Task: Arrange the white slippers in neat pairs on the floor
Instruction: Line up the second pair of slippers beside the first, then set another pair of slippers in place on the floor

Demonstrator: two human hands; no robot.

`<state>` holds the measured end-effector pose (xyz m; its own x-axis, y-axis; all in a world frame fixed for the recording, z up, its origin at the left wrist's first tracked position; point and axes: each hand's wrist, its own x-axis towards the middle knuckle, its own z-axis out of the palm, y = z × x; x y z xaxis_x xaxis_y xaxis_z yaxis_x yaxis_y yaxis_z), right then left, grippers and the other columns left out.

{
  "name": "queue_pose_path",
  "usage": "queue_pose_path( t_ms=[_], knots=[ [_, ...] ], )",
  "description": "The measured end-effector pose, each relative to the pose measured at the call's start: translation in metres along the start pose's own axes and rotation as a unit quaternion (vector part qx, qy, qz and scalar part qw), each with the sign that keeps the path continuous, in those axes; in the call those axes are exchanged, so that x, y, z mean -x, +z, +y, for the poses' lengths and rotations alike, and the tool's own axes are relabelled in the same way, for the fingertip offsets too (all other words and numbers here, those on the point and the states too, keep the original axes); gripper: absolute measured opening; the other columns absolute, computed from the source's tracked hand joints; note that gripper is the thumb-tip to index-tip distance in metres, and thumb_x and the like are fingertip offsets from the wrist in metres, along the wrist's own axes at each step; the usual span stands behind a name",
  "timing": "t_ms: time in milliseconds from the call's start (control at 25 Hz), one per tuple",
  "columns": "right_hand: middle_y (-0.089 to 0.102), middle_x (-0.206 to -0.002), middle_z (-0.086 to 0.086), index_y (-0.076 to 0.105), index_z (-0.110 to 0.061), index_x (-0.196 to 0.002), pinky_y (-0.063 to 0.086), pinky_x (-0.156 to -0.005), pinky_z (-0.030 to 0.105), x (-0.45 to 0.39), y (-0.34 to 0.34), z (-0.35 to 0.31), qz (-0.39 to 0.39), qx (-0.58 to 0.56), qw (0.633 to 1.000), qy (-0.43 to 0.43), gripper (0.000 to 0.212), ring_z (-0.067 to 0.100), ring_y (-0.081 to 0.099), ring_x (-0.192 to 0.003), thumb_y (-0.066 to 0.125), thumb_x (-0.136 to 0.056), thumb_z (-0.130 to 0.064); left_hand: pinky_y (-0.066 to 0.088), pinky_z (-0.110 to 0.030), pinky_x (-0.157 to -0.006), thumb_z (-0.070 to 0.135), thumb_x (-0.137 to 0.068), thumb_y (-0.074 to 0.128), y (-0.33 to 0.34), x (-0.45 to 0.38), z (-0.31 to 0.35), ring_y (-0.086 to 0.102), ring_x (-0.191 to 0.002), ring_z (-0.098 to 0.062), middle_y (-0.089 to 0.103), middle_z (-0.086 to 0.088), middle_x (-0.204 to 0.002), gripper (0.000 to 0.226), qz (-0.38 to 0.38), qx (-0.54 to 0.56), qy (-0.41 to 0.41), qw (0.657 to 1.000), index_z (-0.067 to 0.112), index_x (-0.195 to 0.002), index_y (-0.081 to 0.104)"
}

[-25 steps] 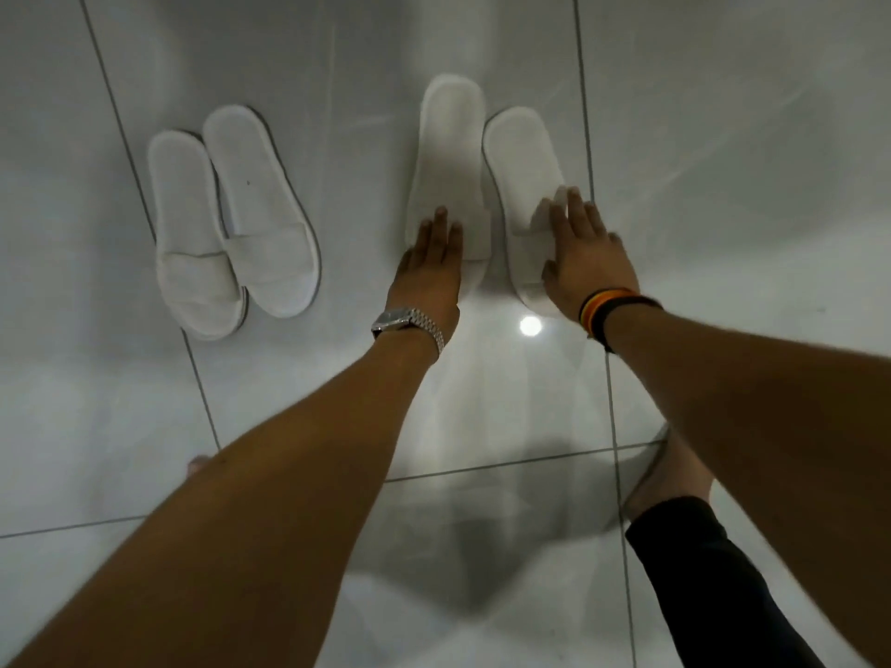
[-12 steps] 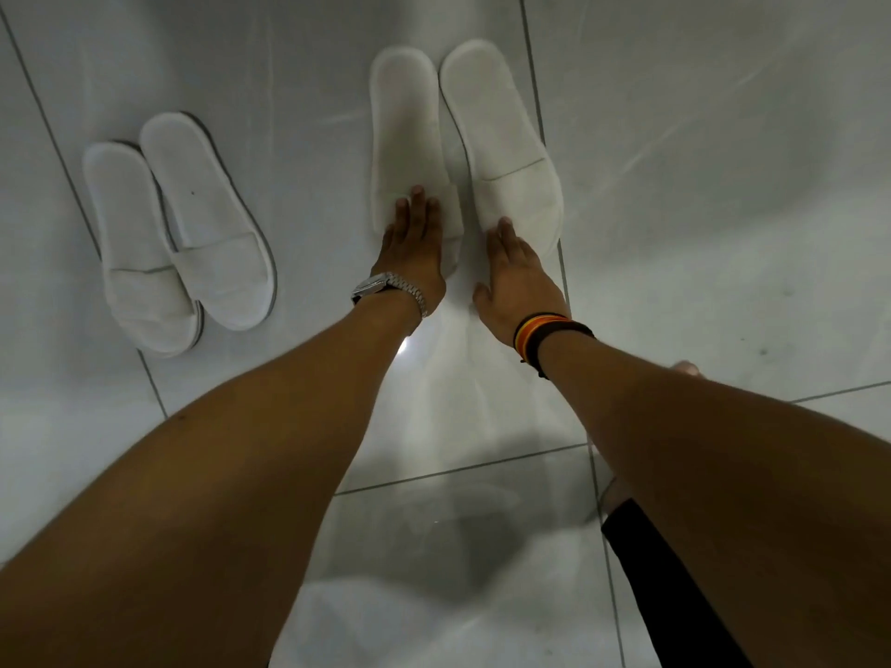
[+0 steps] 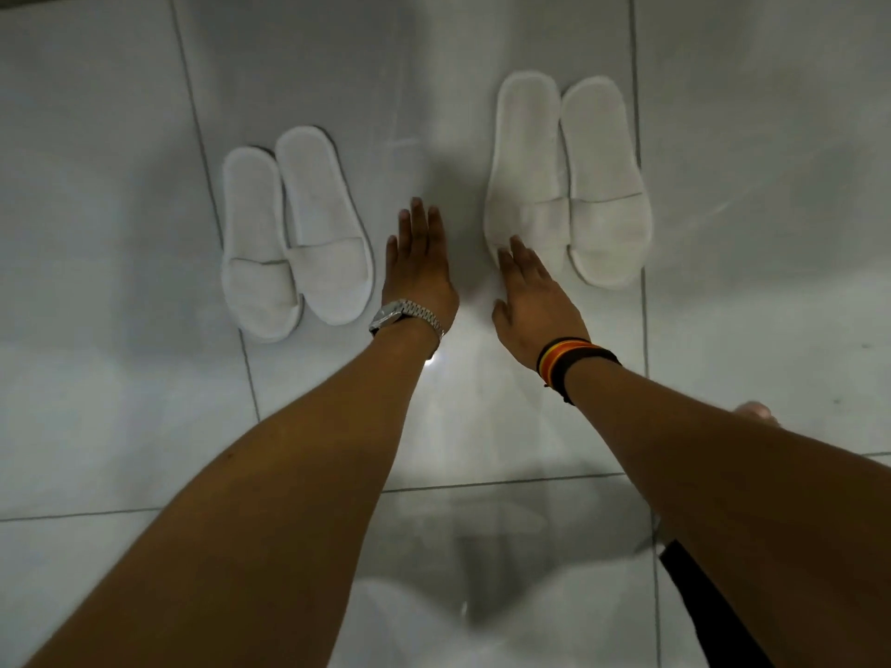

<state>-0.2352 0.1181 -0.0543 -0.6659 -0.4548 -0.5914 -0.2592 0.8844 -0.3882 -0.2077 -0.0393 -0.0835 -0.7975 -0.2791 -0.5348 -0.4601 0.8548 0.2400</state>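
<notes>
Two pairs of white slippers lie on the grey tiled floor. The left pair (image 3: 294, 233) sits side by side, one slipper overlapping the other slightly. The right pair (image 3: 569, 180) lies close together with toe ends toward me. My left hand (image 3: 418, 262), with a silver watch on the wrist, hovers flat over the bare floor between the pairs, fingers straight, holding nothing. My right hand (image 3: 533, 291), wearing striped wristbands, reaches out flat with its fingertips at the toe end of the right pair's left slipper.
Glossy grey floor tiles (image 3: 771, 233) with dark grout lines stretch all around. A bright light reflection (image 3: 434, 356) shines near my left wrist. A dark trouser leg (image 3: 704, 600) and part of a foot (image 3: 754, 409) show at lower right.
Both hands have drawn back from the right pair. The left hand left its slipper and shifted left over bare floor. The right slippers now lie closer together and parallel. The view shifted left.
</notes>
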Motion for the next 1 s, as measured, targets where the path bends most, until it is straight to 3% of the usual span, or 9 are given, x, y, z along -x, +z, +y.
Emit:
queue_pose_path(
  t_ms=[160, 360, 600, 800, 1000],
  knots=[
    [0.003, -0.171, 0.004, 0.014, -0.013, -0.161, 0.029, -0.123, 0.046, -0.032, 0.032, -0.072, -0.04, 0.039, 0.995, -0.082, 0.068, 0.024, 0.008, -0.159, 0.044, -0.101, -0.017, 0.004, -0.042, -0.126, -0.01, -0.08, 0.04, -0.017, 0.014, -0.108, -0.012, -0.154, -0.026, -0.017, -0.008, -0.166, 0.097, 0.014, 0.007, -0.095, 0.995, 0.013, -0.156, -0.015],
    [-0.006, -0.171, 0.003, 0.011, -0.013, -0.162, 0.017, -0.127, 0.049, -0.071, 0.087, -0.155, -0.116, 0.078, 0.982, -0.129, 0.069, 0.024, -0.001, -0.159, 0.042, -0.099, -0.014, 0.012, -0.043, -0.126, -0.005, -0.091, 0.034, -0.013, 0.029, -0.21, -0.008, -0.154, -0.026, -0.011, -0.009, -0.167, 0.079, -0.05, 0.069, -0.111, 0.99, 0.012, -0.159, -0.002],
    [-0.008, -0.171, 0.005, 0.012, -0.011, -0.161, 0.016, -0.127, 0.049, -0.085, 0.136, -0.255, -0.132, 0.088, 0.975, -0.155, 0.069, 0.026, -0.003, -0.159, 0.043, -0.099, -0.012, 0.01, -0.032, -0.125, -0.006, -0.092, 0.034, -0.04, 0.029, -0.307, -0.006, -0.154, -0.019, -0.009, -0.002, -0.168, 0.079, -0.038, 0.105, -0.159, 0.981, 0.015, -0.159, -0.001],
    [-0.006, -0.171, 0.005, 0.014, -0.011, -0.161, 0.017, -0.127, 0.05, -0.092, 0.163, -0.315, -0.145, 0.108, 0.966, -0.182, 0.069, 0.026, -0.001, -0.159, 0.044, -0.099, -0.013, 0.012, -0.032, -0.123, -0.008, -0.088, 0.03, -0.073, 0.023, -0.366, 0.0, -0.155, -0.021, -0.005, -0.002, -0.168, 0.084, -0.038, 0.132, -0.19, 0.972, 0.019, -0.159, -0.006],
    [-0.004, -0.171, 0.005, 0.017, -0.009, -0.16, 0.019, -0.126, 0.051, -0.094, 0.172, -0.33, -0.146, 0.127, 0.961, -0.199, 0.069, 0.026, 0.0, -0.159, 0.046, -0.098, -0.012, 0.022, -0.034, -0.122, -0.006, -0.089, 0.032, -0.09, 0.016, -0.381, 0.013, -0.154, -0.024, 0.002, -0.001, -0.168, 0.085, -0.03, 0.165, -0.227, 0.96, 0.027, -0.158, -0.005]
  ],
)
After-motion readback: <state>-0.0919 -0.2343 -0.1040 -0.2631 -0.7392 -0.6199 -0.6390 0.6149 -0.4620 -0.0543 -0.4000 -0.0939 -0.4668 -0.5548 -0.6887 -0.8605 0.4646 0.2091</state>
